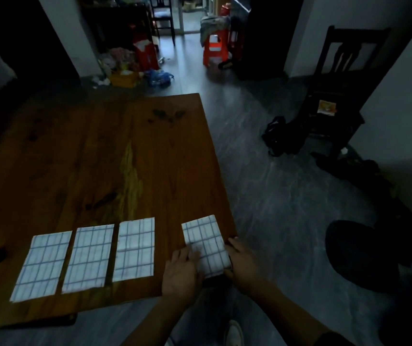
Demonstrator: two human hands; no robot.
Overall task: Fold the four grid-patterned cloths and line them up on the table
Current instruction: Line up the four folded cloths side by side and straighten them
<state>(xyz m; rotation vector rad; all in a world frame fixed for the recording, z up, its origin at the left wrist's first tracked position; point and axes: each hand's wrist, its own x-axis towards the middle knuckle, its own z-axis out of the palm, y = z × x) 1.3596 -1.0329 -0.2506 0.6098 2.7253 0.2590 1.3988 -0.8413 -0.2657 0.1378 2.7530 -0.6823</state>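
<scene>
A dim room, seen from a head-worn camera looking down at a wooden tabletop (pixel 95 151). Along its near edge lie four white cloths with a thin dark grid pattern, each folded into a rectangle. Three of them form a neat row, side by side with narrow gaps: the left cloth (pixel 41 267), the second cloth (pixel 87 258) and the third cloth (pixel 135 249). The fourth cloth (pixel 206 244) lies apart to the right, near the tabletop's right corner, turned at a slight angle and separated from the row by a wider gap.

The task looks nearly finished: all four cloths appear folded, and what seems left is squaring the fourth cloth and bringing it into line with the others.

Both hands are on that last cloth. The left hand (pixel 181 273) rests flat on its near left edge, fingers (pixel 190 254) fairly straight and close together, pressing rather than gripping. The right hand (pixel 242 263) sits against the cloth's right edge at the rim of the tabletop; its fingers seem to curl at the edge, but whether they pinch the fabric cannot be told in the low light.
</scene>
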